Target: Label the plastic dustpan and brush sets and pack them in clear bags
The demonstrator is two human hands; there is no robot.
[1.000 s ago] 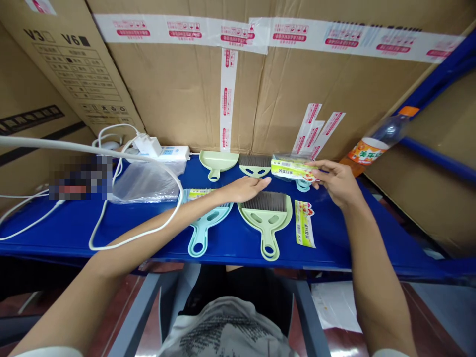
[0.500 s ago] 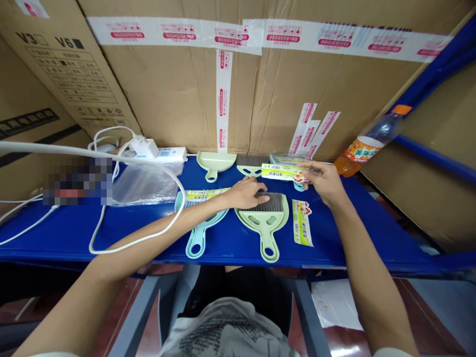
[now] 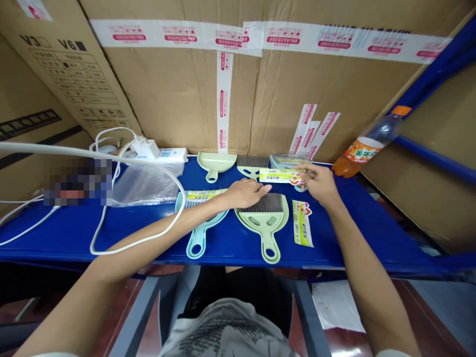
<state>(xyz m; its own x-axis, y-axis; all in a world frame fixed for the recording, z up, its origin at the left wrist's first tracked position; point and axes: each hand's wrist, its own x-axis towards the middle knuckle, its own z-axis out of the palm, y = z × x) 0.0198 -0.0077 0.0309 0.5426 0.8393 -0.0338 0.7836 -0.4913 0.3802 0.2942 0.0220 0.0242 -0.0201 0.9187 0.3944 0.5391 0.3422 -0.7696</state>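
Observation:
My right hand (image 3: 318, 183) pinches a yellow-green and white printed label card (image 3: 277, 175) by its right end, holding it above the table's back half. My left hand (image 3: 247, 193) is at the top edge of a light green dustpan (image 3: 241, 218), over the bristles of the green hand brush (image 3: 266, 219) nested in it. Its thumb points right, apart from the other fingers, which are partly hidden. Left of this set lies a light blue dustpan and brush set (image 3: 199, 233) with a label card (image 3: 204, 195) across its bristles, partly under my left forearm.
Another label card (image 3: 303, 223) lies right of the green set. Behind are a green dustpan (image 3: 211, 171), a grey-bristled brush (image 3: 247, 162) and a bagged blue set (image 3: 286, 159). An orange drink bottle (image 3: 366, 144) leans at right. Plastic bags (image 3: 148, 183) and white cables (image 3: 98, 223) occupy the left.
My right hand has moved slightly left and down with the label card. My left thumb has lifted off the bristles and now lies higher, closer to the fingers.

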